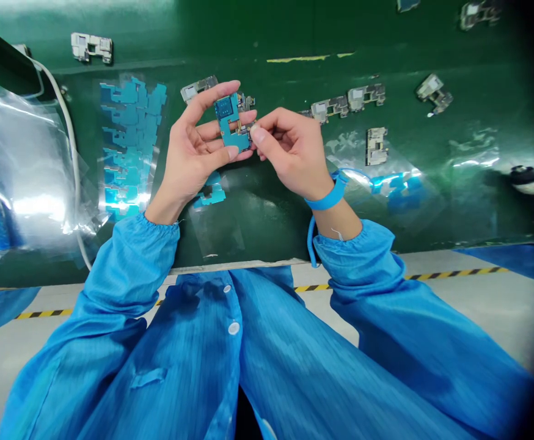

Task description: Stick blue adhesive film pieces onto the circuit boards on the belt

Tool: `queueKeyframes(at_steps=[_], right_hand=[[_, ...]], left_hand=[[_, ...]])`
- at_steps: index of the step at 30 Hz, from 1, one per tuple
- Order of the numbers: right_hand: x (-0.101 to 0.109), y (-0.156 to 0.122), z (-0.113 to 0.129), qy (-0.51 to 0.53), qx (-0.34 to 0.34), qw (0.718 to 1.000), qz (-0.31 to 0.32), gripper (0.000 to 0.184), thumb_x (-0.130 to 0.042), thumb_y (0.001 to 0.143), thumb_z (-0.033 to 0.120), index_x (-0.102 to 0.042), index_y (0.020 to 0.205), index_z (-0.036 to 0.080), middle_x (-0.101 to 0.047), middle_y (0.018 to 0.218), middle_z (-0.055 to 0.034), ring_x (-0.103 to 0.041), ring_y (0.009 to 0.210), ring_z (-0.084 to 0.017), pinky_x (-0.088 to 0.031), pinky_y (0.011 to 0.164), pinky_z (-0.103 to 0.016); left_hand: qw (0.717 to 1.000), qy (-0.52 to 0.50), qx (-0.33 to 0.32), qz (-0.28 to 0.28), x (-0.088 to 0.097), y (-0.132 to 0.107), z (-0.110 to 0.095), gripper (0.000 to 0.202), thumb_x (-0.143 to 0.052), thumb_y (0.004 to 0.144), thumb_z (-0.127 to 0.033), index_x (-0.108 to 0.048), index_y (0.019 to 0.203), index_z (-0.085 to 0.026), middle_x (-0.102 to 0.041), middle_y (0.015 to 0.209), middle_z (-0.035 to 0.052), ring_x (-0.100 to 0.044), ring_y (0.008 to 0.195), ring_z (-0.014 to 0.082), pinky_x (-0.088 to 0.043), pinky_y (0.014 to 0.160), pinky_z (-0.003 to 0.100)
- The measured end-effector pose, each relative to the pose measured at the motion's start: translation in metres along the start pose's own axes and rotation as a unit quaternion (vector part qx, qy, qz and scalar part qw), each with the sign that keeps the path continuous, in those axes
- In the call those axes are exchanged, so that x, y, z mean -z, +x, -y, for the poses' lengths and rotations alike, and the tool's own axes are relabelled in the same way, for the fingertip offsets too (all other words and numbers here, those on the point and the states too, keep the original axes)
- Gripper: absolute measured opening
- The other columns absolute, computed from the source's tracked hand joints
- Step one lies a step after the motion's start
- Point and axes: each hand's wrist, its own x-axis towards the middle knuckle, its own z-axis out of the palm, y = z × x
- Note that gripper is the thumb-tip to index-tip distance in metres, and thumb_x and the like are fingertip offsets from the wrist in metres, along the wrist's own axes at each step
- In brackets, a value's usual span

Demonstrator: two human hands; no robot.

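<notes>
A blue circuit board (233,138) is gripped in my left hand (187,143), with the thumb at its lower edge and the fingers behind and above it. My right hand (289,143) has its thumb and forefinger pinched together at the board's right edge. What lies between those fingertips, if anything, is too small to make out. A blue wrist strap (329,194) with a coiled cord circles my right wrist. Below the held board, a blue cut-out piece (212,192) rests on the green table, partly behind my left hand.
Several blue pieces (132,140) lie on a clear sheet at left, near a white cable (71,140) and clear plastic bags (24,159). Metal-covered circuit boards, one at far left (91,48) and one at right (377,146), are scattered on the green table (271,232).
</notes>
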Motion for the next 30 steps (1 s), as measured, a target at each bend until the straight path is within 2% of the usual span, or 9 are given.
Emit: queueKeyframes(at_steps=[5, 10, 14, 20, 24, 30], right_hand=[[-0.002, 0.000, -0.005, 0.009, 0.023, 1.000, -0.006, 0.053, -0.081, 0.091, 0.081, -0.072, 0.096, 0.029, -0.066, 0.084, -0.0016, -0.068, 0.079, -0.022, -0.067, 0.080, -0.043], [0.000, 0.000, -0.004, -0.016, 0.010, 1.000, -0.010, 0.044, -0.086, 0.092, 0.071, -0.070, 0.099, 0.030, -0.061, 0.083, -0.0014, -0.065, 0.083, -0.023, -0.066, 0.084, -0.044], [0.000, 0.000, -0.003, -0.015, 0.019, 1.000, -0.002, 0.041, -0.086, 0.093, 0.068, -0.071, 0.097, 0.030, -0.060, 0.081, -0.0006, -0.062, 0.077, -0.021, -0.065, 0.082, -0.042], [-0.002, 0.000, -0.004, -0.016, 0.023, 1.000, 0.001, 0.040, -0.085, 0.094, 0.066, -0.073, 0.097, 0.028, -0.062, 0.081, 0.0003, -0.059, 0.072, -0.019, -0.061, 0.075, -0.037], [-0.003, -0.001, -0.002, -0.021, 0.036, 0.999, 0.015, 0.044, -0.082, 0.095, 0.070, -0.072, 0.093, 0.027, -0.062, 0.078, 0.0006, -0.055, 0.068, -0.017, -0.053, 0.068, -0.036], [-0.005, 0.000, 0.001, -0.024, 0.049, 0.998, 0.038, 0.047, -0.080, 0.096, 0.070, -0.066, 0.085, 0.027, -0.057, 0.071, 0.0027, -0.049, 0.064, -0.016, -0.043, 0.062, -0.035]], left_hand=[[1.000, 0.003, 0.000, -0.005, -0.001, 0.000, 0.001, 0.083, -0.104, 0.073, -0.040, -0.067, 0.148, -0.039, -0.087, 0.127, 0.0033, -0.080, 0.135, 0.0347, -0.074, 0.107, 0.048], [1.000, -0.004, 0.025, 0.002, -0.002, -0.001, -0.003, 0.067, -0.097, 0.082, -0.048, -0.071, 0.144, -0.044, -0.086, 0.132, 0.0014, -0.078, 0.137, 0.0348, -0.076, 0.101, 0.048], [1.000, -0.004, 0.025, -0.009, -0.003, -0.001, -0.003, 0.058, -0.092, 0.088, -0.057, -0.072, 0.141, -0.043, -0.087, 0.129, 0.0026, -0.080, 0.134, 0.0342, -0.077, 0.097, 0.046], [0.999, 0.017, 0.022, -0.035, -0.005, -0.001, 0.002, 0.071, -0.094, 0.084, -0.066, -0.071, 0.146, -0.038, -0.088, 0.122, 0.0057, -0.082, 0.130, 0.0342, -0.076, 0.096, 0.041], [0.999, 0.017, 0.010, -0.044, -0.006, 0.000, 0.007, 0.072, -0.094, 0.084, -0.067, -0.073, 0.145, -0.035, -0.089, 0.117, 0.0057, -0.084, 0.126, 0.0341, -0.076, 0.094, 0.041], [0.998, 0.004, 0.020, -0.052, -0.009, -0.001, 0.009, 0.048, -0.091, 0.092, -0.060, -0.081, 0.124, -0.026, -0.089, 0.121, 0.0068, -0.087, 0.116, 0.0316, -0.078, 0.087, 0.041]])
